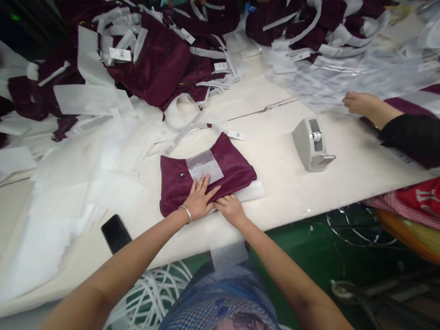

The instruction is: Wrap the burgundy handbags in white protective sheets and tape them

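A maroon bag [236, 161] lies flat on the white table [275, 191] in front of me, a grey-white sheet [204, 165] across its middle. My left hand [198, 199] rests on the bag's near side with its fingers spread, the fingertips on the lower part of that sheet. Beside it my right hand [231, 210] is at the bag's near edge, fingers curled against the edge. White padding [254, 190] sticks out from under the bag's right side. A wrapped strap with a white tag [236, 135] extends behind the bag.
A grey tape dispenser [310, 145] stands to the right. A black phone [116, 234] lies near the front edge, beside white sheets [47, 236]. Maroon bags [156, 60] are heaped at the back. Another person's hand [362, 104] reaches over plastic wrapping at right.
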Action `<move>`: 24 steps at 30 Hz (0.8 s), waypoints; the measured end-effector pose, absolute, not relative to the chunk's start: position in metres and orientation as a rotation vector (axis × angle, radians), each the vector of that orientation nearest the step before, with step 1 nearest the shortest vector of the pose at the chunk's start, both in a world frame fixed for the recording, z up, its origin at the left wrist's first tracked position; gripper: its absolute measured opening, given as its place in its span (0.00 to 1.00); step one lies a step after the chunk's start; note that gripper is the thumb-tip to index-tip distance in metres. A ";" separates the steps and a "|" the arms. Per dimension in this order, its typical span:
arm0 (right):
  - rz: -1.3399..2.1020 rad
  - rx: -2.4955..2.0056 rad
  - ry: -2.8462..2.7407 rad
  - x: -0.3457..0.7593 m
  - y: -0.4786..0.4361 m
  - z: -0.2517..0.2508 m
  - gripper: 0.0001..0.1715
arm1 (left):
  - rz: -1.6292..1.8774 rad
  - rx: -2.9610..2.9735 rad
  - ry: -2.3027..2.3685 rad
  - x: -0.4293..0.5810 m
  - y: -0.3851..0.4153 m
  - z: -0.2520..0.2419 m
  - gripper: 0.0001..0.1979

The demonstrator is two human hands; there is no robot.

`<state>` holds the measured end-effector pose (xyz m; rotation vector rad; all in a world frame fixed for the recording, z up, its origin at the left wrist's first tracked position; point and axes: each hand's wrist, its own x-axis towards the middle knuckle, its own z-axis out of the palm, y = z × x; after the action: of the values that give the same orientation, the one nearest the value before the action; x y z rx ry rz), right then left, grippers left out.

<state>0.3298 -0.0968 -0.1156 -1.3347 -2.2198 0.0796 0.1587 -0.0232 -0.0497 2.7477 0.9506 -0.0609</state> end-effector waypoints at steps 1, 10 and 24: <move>0.126 -1.341 -2.228 0.333 -0.102 -0.114 0.11 | -0.007 2.772 0.955 0.158 -0.027 -0.054 0.32; 0.500 -1.358 -2.380 0.367 -0.223 -0.097 0.46 | 0.097 2.855 0.923 0.154 -0.035 -0.070 0.46; -0.183 -1.298 -2.216 0.363 -0.033 -0.038 0.31 | 0.009 2.903 0.969 0.152 -0.043 -0.049 0.46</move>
<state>0.3634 -0.0328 -0.0380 -1.2976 -2.2162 -0.1826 0.1521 -0.0428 -0.0490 2.9026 0.9688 0.0089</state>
